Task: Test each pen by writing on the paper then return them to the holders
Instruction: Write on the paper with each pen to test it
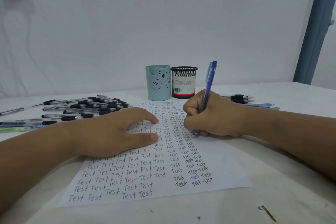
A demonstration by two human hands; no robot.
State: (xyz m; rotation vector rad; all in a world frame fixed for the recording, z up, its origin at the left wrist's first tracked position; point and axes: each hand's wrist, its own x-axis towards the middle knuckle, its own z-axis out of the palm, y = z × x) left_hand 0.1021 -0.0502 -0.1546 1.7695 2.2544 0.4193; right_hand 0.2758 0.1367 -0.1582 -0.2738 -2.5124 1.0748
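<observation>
your right hand (216, 116) pinches the blue pen (207, 94) low on its barrel, tip on the paper (227, 167); your left hand (116, 132) lies flat, pinning the sheet. light, stiff, probably slick plastic: grip near the tip.

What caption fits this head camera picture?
Right hand writes with a blue pen while left hand steadies the paper.

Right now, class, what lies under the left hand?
The left hand rests flat on the paper, whose rows of the handwritten word "Test" run up to its fingers and palm. Any words directly beneath the hand are covered and cannot be read.
</observation>
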